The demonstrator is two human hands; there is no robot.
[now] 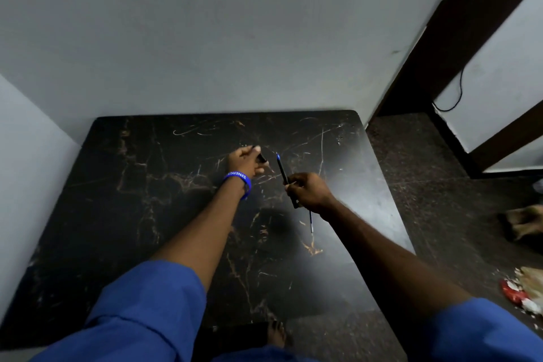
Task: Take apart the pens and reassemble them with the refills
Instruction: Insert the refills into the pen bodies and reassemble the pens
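Blue sleeves point(152, 303) frame our view over the dark desk point(147, 214). Our right hand point(308, 189) grips the pen point(282, 170), blue tip pointing away; a thin refill point(311, 222) pokes out just nearer us than that hand. Left of the pen, our left hand point(245, 160) pinches a small dark piece point(261, 158), probably the cap. Risk: black parts vanish against this desk if dropped.

Black gold-veined table point(147, 185), blue wristband point(239, 181), blue sleeves point(152, 303).
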